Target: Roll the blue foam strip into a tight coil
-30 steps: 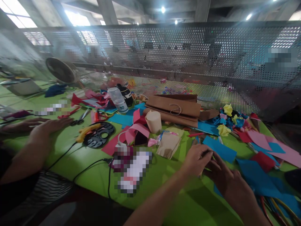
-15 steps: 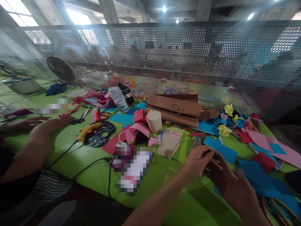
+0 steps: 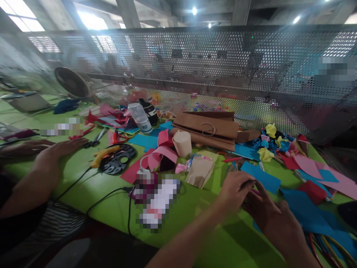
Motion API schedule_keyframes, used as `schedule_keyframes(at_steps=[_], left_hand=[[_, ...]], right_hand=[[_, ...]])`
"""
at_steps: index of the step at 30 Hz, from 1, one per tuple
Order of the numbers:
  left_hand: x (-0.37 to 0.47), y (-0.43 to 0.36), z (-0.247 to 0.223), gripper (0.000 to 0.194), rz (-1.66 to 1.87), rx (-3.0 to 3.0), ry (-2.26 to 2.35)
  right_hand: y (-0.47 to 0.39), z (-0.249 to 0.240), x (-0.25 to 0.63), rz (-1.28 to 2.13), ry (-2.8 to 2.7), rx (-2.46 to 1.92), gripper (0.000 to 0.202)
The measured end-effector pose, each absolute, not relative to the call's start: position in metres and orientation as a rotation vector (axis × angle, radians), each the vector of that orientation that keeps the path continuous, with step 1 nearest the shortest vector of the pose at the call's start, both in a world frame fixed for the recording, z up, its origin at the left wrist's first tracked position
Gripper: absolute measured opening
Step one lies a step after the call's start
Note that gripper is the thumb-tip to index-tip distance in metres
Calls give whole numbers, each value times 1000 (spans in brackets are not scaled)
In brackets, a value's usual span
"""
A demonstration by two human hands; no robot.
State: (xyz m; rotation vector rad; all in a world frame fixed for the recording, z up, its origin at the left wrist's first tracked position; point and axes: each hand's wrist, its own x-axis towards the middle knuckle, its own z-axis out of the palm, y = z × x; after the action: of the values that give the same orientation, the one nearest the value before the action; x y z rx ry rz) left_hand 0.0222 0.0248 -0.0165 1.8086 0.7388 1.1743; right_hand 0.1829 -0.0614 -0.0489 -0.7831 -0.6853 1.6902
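My left hand [image 3: 235, 189] and my right hand [image 3: 269, 214] meet above the green table [image 3: 206, 227], fingertips together. Both are closed in a pinch around something small. Only a thin pinkish-purple sliver shows between the fingers; the rest is hidden, so its kind cannot be made out. A blue paper sheet [image 3: 260, 176] lies just beyond my hands. To the left of them is a crumpled tan piece of paper [image 3: 200, 171]. More blue paper [image 3: 305, 210] is spread to the right of my right hand.
A co-worker's hands [image 3: 63, 146] rest at left near scissors [image 3: 96, 137]. A yellow glue gun [image 3: 103, 155] lies on a black palette, its cord trailing. A tan paper roll [image 3: 182, 143], a clear cup [image 3: 140, 118] and folded brown sheets [image 3: 208, 128] stand before a perforated metal screen [image 3: 178, 70].
My hands stay in nearly the same place, with the fingers shifting slightly. A pinkish-purple sliver now shows between them. The co-worker's hands have barely moved.
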Motion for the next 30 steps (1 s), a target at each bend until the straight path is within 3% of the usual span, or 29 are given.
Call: schedule_keyframes(at_steps=[15, 24, 28, 30], left_hand=[[25, 20, -14, 20, 1057, 1637, 809], [20, 10, -1, 29, 1242, 1735, 835], [25, -6, 2, 41, 1036, 1967, 562], [28, -16, 0, 36, 833, 2061, 339]], right_hand=[[-60, -44, 182, 1723, -757, -775, 70], [-58, -46, 190, 1655, -769, -804, 74], [-54, -51, 207, 1510, -837, -991, 70], [-52, -53, 212, 1503, -810, -1025, 69]])
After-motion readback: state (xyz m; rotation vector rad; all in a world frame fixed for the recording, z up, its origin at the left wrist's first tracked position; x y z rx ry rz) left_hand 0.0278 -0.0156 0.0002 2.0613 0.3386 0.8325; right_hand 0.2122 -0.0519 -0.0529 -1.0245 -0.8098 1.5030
